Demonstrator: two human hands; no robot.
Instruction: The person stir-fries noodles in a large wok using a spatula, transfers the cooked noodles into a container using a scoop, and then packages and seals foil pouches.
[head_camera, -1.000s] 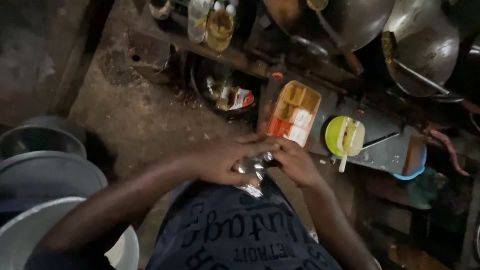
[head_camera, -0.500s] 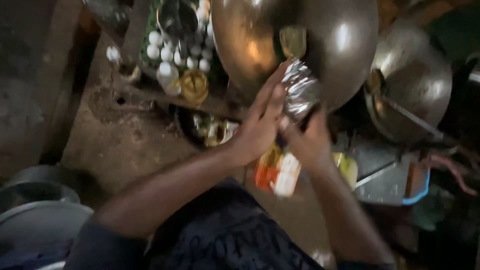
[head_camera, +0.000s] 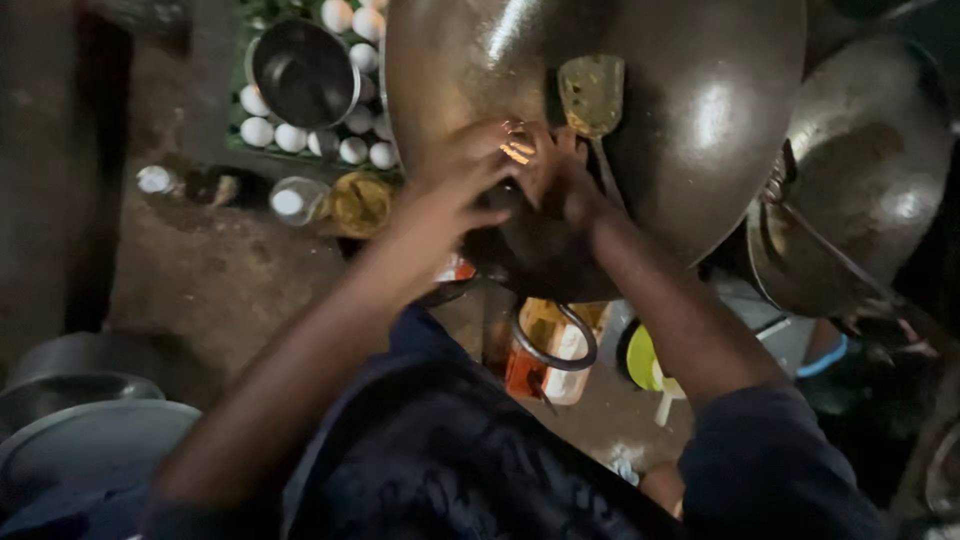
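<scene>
Both hands meet over the near part of a large dark wok (head_camera: 680, 130). The left hand (head_camera: 455, 185) and the right hand (head_camera: 555, 170) are pressed close together, fingers curled inward, touching each other above the wok's lower wall. Something small with an orange-gold glint (head_camera: 517, 150) sits between the fingertips, but it is too blurred to name, so I cannot tell whether either hand is truly pinching it or just cupped around it.

Just beside the right hand, a flat spatula (head_camera: 592, 95) (its blade smeared yellowish) lies inside the wok, handle running down toward the wrist. The wok's looped wire handle (head_camera: 555, 345) hangs below the forearms.

To the right, a 2nd wok (head_camera: 860, 190) stands close by, with a long-handled utensil resting across it.

Up and to the left of the hands, a steel bowl (head_camera: 303, 72) sits on a tray of white eggs (head_camera: 262, 130). Near it are a small open jar (head_camera: 290, 202) and a round container of yellow-brown paste (head_camera: 360, 203).

Below the wok, partly hidden, are a divided spice box (head_camera: 550, 350) with orange and white contents and a yellow-green lid (head_camera: 642, 360). At the far left lower edge, stacked steel basins (head_camera: 80, 400) rest on the ground.
</scene>
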